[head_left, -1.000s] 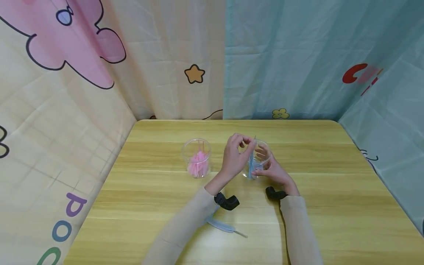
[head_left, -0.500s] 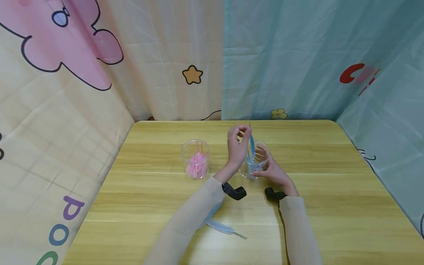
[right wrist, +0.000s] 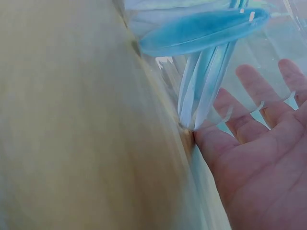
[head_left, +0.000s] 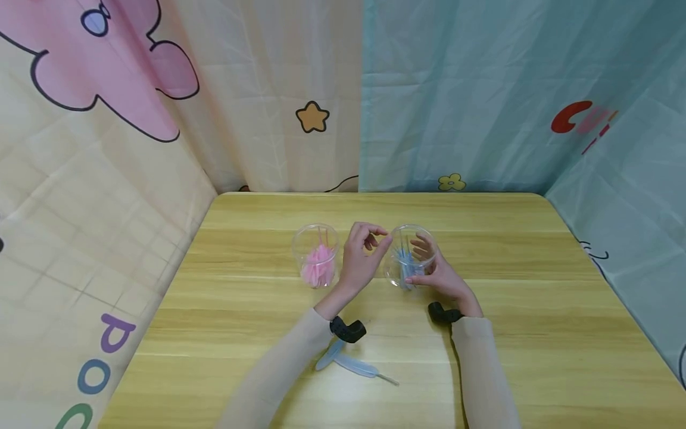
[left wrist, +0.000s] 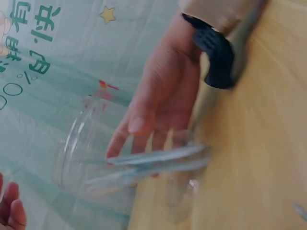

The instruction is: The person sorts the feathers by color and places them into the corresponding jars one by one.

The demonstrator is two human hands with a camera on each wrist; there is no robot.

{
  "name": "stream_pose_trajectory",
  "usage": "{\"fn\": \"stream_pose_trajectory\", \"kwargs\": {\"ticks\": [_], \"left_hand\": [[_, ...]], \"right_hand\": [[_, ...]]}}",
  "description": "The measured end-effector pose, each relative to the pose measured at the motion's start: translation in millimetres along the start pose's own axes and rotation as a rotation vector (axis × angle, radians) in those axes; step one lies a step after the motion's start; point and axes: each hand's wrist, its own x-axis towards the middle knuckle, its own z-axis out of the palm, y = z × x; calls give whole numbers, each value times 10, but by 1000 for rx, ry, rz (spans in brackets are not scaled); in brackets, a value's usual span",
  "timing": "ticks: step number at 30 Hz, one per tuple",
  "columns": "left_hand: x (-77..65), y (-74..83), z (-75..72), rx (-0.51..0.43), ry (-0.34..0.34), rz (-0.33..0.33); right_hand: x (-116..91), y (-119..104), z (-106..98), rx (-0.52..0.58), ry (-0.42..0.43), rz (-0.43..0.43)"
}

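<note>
My right hand (head_left: 443, 275) holds a clear plastic cup (head_left: 395, 275) from its right side, thumb in front and fingers behind. Several blue feathers (head_left: 406, 262) stand in this cup, quills up; in the right wrist view one bright blue feather (right wrist: 201, 33) lies across the others. My left hand (head_left: 360, 256) hovers just left of the cup's rim, fingers loosely bent and nothing between them. Only its fingertips (left wrist: 17, 213) show in the left wrist view. Two pale blue feathers (head_left: 356, 366) lie on the table near my left forearm, one partly covered by the wrist camera.
A second clear cup (head_left: 300, 265) with several pink feathers (head_left: 319, 266) stands upright to the left of my left hand. The wooden table (head_left: 536, 333) ends at printed curtains (head_left: 278, 89) along the back and sides. Black cameras (head_left: 348, 329) sit on both wrists.
My left hand lifted a blue feather at the cup, let it go into the cup, and then moved left and down. My right hand kept its hold on the cup.
</note>
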Motion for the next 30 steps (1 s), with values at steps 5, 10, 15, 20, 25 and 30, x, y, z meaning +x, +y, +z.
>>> {"fn": "stream_pose_trajectory", "kwargs": {"ticks": [5, 10, 15, 20, 25, 30], "left_hand": [[-304, -38, -223, 146, -170, -107], [-585, -36, -394, 335, -382, -244], [-787, 14, -514, 556, -532, -290], [-906, 59, -579, 651, -604, -312], [-958, 74, -602, 667, -628, -335], [-978, 82, -603, 652, -647, -344]], "right_hand": [[-4, -17, 2, -13, 11, 10], [-2, -28, 2, -41, 16, 26], [11, -26, -5, -42, 18, 41], [16, -16, -20, -37, 16, 59], [14, -8, -18, -35, 11, 58], [14, -2, -13, -33, 10, 59]]}}
